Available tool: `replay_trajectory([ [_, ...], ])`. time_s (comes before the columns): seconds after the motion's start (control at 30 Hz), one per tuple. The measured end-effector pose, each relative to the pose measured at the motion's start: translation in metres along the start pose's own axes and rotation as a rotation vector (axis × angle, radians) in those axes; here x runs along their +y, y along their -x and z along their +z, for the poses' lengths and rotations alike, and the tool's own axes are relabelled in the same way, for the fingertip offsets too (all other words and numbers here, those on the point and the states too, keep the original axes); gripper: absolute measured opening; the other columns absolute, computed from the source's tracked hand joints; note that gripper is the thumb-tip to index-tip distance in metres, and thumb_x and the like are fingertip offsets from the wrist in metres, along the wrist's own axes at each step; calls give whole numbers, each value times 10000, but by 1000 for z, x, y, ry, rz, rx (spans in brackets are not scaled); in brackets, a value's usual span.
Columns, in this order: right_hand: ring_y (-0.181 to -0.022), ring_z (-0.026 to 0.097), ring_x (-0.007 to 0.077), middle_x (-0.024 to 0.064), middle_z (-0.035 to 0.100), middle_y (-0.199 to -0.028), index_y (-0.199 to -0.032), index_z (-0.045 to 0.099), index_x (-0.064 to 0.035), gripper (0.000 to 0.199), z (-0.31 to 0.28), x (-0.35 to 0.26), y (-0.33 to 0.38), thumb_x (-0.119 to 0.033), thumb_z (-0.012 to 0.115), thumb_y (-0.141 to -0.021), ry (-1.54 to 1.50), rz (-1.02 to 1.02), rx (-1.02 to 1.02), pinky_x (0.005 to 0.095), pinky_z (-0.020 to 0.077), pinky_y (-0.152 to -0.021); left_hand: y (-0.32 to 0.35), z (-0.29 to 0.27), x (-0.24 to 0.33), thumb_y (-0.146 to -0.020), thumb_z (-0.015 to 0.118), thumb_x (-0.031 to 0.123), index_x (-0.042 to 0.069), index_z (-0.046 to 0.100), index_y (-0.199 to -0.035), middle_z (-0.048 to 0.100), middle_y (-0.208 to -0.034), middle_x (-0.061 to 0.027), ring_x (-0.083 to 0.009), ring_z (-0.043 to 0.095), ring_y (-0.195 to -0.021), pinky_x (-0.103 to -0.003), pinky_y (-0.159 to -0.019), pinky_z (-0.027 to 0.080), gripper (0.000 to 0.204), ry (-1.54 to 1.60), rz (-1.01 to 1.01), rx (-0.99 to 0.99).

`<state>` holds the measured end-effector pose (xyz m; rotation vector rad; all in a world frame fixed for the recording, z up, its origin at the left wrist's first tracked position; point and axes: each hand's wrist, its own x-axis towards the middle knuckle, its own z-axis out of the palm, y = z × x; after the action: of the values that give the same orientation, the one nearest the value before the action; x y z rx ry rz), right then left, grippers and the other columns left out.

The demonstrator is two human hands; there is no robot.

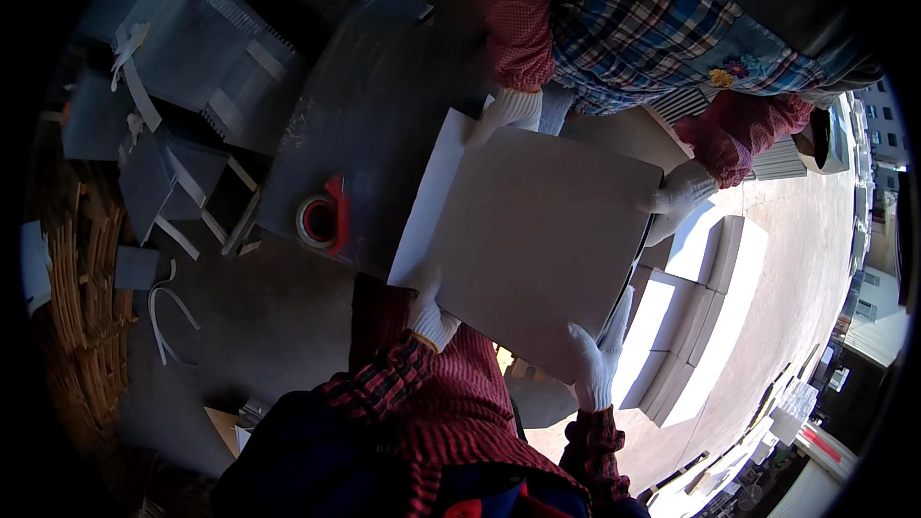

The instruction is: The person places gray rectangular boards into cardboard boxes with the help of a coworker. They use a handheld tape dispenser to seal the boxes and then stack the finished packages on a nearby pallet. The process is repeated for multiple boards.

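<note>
Item: flat grey square panel (552, 230), between wearer and co-worker; flat white sheet (423, 203) showing along its left edge.
White-gloved left hand (434, 315): gripping the near-left edge.
White-gloved right hand (596, 364): cupped round the near-right corner.
Co-worker's white-gloved hands (685, 195): on the panel, opposite.
Red tape dispenser (336, 216): dark counter (374, 125), beyond left hand.
Step, I judge: joint steadying.
Next move calls for: level, matched grips.

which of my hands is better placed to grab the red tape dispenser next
Left, probably: the left hand holds the grey panel nearer the tape dispenser; the right hand is farther away.
</note>
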<state>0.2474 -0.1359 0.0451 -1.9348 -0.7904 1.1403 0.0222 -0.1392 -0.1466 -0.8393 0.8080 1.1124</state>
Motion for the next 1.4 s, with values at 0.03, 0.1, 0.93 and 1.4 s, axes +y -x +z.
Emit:
replay_trajectory([
  [0.03, -1385, 448, 286, 157, 382, -1578, -1633, 147, -96, 1025, -4, 6, -5, -196, 757, -816, -23, 17, -21, 397, 403, -1134, 6, 12, -4, -918, 768, 221, 104, 539, -1331, 613, -1280, -78, -271, 616, -1170, -470, -884, 606, 486, -72, 75, 55],
  [0.1, -1387, 443, 274, 148, 377, -1583, -1633, 153, -91, 1017, -13, 26, -19, -184, 752, -816, 2, 14, -47, 384, 393, -1135, 10, 21, -10, -894, 789, 170, 144, 501, -1355, 597, -1274, -71, -265, 622, -1146, -458, -859, 615, 544, -156, 193, 153],
  [0.93, -1078, 632, 258, 112, 658, -1209, -1305, 604, -51, 433, 103, 90, -39, -382, 523, -1037, -431, 444, -817, 373, 509, -894, 208, 75, -96, -902, 749, 46, 28, 399, -1450, 478, -1387, -201, -259, 543, -1186, -403, -1035, 466, 650, -1306, 2038, -39],
  [1.4, -929, 699, 223, 115, 700, -1065, -1326, 594, -40, 496, 46, 72, -57, -407, 617, -993, -3, 107, -1146, 337, 549, -798, 218, 64, -91, -765, 795, 47, 103, 726, -1117, 668, -1148, -122, -352, 627, -1053, -489, -1010, 462, 364, -1888, 1931, -398],
])
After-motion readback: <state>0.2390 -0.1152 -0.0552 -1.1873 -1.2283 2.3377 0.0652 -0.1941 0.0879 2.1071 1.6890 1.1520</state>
